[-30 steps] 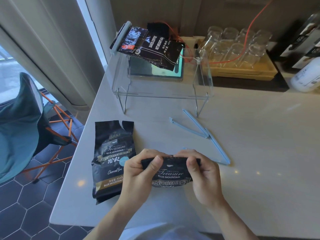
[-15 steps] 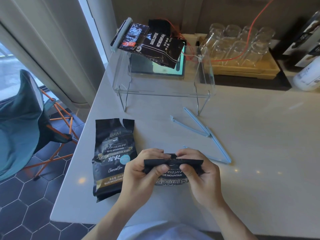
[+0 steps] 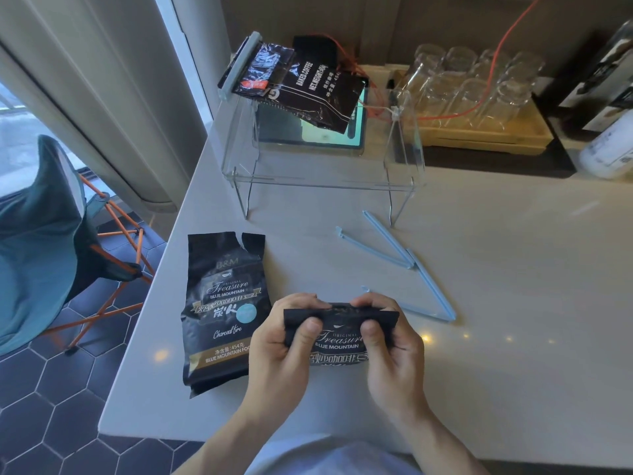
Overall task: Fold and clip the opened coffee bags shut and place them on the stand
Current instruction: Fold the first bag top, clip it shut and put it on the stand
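Head view: both hands are low at the near edge of the table (image 3: 479, 269), the left hand (image 3: 281, 344) and the right hand (image 3: 394, 347) each pinching the folded-over top of a black coffee bag (image 3: 339, 341), thumbs pressed on the front. A second coffee bag (image 3: 224, 310) lies flat just to the left, its top torn open. Two blue clips (image 3: 394, 248) lie open beyond the hands. Up on the clear stand (image 3: 322, 180) rests a clipped bag (image 3: 301, 87).
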